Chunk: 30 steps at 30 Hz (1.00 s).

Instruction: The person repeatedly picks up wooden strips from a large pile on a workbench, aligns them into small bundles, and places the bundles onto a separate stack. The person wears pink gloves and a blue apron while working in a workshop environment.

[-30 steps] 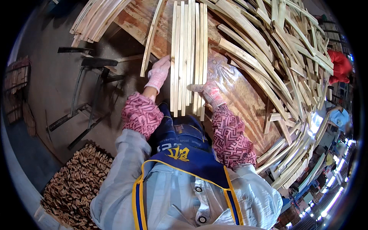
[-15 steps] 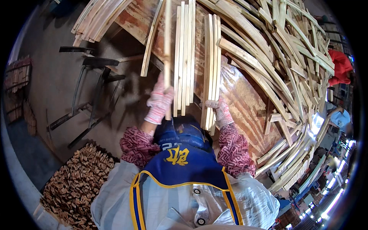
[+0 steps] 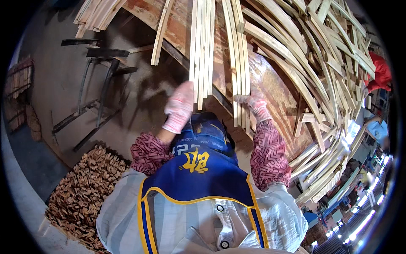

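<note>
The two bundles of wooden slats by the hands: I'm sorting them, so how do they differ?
The left bundle sits by the left hand and holds more slats, lying straight. The right bundle, by the right hand, is thinner, slants a little and reaches nearer the person. Both are pale wood on the brown table.

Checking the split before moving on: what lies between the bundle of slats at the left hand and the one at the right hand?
In the head view, only bare brown tabletop shows between the left slat bundle by the left hand and the right slat bundle under the right hand.
</note>
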Tool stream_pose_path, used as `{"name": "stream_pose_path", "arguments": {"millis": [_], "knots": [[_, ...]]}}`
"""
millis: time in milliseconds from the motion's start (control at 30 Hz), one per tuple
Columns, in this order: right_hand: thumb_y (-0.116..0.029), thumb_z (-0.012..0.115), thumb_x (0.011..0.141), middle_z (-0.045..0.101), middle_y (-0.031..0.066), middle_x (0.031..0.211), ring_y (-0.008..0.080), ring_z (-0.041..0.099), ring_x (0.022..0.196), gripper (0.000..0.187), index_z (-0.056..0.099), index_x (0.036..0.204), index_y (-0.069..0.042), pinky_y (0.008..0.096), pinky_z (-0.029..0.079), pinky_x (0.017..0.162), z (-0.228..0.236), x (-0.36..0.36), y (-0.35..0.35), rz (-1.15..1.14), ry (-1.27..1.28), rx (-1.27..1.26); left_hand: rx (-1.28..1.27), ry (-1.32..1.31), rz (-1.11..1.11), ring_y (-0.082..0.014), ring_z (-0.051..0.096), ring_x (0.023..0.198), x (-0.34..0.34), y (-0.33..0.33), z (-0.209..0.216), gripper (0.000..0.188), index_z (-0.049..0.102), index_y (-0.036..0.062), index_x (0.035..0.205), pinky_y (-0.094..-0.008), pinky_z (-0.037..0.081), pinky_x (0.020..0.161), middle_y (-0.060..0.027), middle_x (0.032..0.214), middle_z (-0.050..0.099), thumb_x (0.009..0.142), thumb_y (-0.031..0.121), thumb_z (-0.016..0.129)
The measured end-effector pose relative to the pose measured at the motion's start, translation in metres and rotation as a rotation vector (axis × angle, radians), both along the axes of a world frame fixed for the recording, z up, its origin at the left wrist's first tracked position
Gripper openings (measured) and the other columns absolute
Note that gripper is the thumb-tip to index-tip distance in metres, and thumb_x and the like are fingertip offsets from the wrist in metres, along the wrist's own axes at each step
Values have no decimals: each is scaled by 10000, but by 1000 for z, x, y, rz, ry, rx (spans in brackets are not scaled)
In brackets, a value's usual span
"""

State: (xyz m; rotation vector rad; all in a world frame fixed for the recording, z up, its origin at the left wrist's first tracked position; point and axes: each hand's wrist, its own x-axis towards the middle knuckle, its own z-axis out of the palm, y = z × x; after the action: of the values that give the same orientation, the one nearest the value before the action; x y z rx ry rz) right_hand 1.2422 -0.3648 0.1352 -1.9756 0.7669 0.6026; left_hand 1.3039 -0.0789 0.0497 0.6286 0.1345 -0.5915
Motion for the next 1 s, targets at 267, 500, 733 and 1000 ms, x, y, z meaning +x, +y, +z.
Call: {"name": "stream_pose_path", "arguments": {"millis": [267, 500, 733, 1000], "knots": [[-372, 797, 747, 654, 155, 1082, 287, 643, 935, 729, 520, 1349, -68, 380, 511, 852, 16, 14, 19, -38, -194, -567, 744, -158, -408, -175, 424, 1295, 57, -17, 9, 732, 264, 156, 1524, -301, 309, 1093, -67, 1412, 471, 926, 315, 654], [-380, 534, 925, 583, 291, 1212, 401, 539, 1194, 572, 431, 1373, -39, 447, 429, 1002, 13, 60, 104, 81, 87, -142, 617, -282, -384, -170, 408, 1299, 60, -28, 2, 866, 177, 137, 1540, -295, 312, 1087, -70, 1433, 441, 854, 77, 702], [-343, 551, 933, 343, 255, 1490, 350, 369, 1374, 660, 324, 1467, -30, 382, 304, 1124, -37, 43, 104, -140, -156, 139, 621, -133, -426, -176, 459, 1216, 70, -22, 16, 873, 210, 148, 1532, -300, 387, 1002, -68, 1364, 471, 832, 119, 730], [-283, 569, 956, 389, 166, 1491, 300, 362, 1379, 626, 310, 1487, -73, 372, 326, 1120, 37, 17, 97, -366, -316, 540, 471, 119, -303, -172, 639, 751, 81, 8, 29, 797, 327, 223, 1495, -334, 589, 678, -55, 996, 609, 821, 180, 750]]}}
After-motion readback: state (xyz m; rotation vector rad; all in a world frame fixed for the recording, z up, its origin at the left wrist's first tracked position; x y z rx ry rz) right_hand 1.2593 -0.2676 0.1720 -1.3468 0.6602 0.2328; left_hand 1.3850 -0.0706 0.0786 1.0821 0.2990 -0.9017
